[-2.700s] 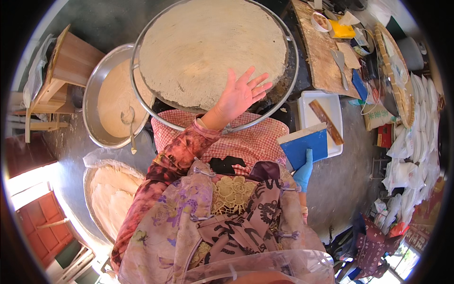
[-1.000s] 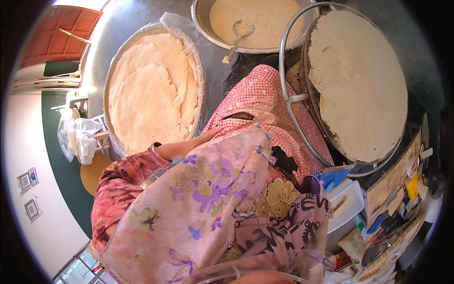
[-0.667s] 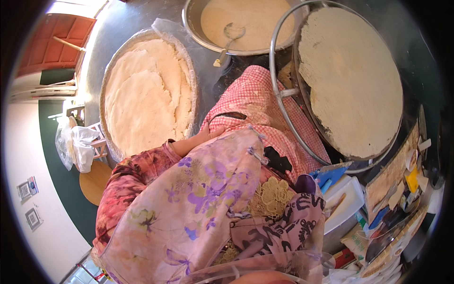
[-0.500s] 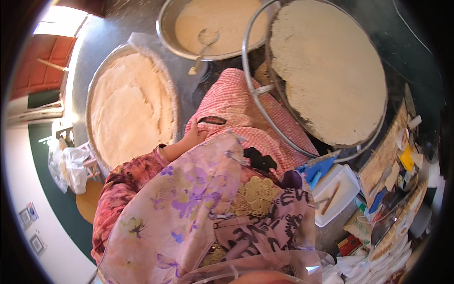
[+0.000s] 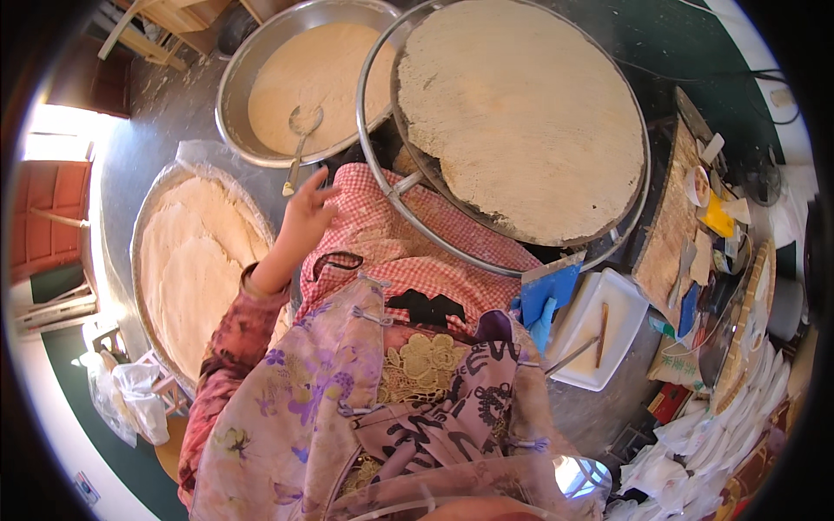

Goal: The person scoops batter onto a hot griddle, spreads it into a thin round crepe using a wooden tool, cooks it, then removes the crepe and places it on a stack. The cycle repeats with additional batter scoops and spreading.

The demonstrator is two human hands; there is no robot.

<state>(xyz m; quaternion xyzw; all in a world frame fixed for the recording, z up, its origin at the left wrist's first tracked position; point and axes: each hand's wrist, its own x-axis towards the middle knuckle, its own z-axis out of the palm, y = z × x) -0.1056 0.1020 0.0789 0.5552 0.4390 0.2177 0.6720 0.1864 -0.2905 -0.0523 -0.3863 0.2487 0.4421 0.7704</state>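
Note:
My left hand (image 5: pixel 306 219) is lifted over the red-and-white checked cloth (image 5: pixel 391 260) on my lap, its fingers apart and nothing in them. Just beyond it is the yellowish handle end of a metal ladle (image 5: pixel 301 128), which rests in a wide steel basin (image 5: pixel 228 113) of beige batter (image 5: pixel 339 65). I see no contact between fingers and ladle. My right hand does not show. On the right, a large round griddle (image 5: pixel 402 104) carries a thin, pale, spread-out sheet of batter (image 5: pixel 521 122) with ragged edges, with a metal ring frame (image 5: pixel 365 122) around it.
To the left stands a large round pan (image 5: pixel 139 260) of thick dough. Right of my lap are a blue flat scraper-like piece (image 5: pixel 556 286), a light-blue crumpled piece (image 5: pixel 541 327) and a white tray (image 5: pixel 630 300) with a brown stick. Further right lies a cluttered wooden board (image 5: pixel 658 252).
My left hand has risen from the checked cloth and reached forward toward the ladle handle, its fingers spreading. The view has shifted, so the basin and griddle appear further left.

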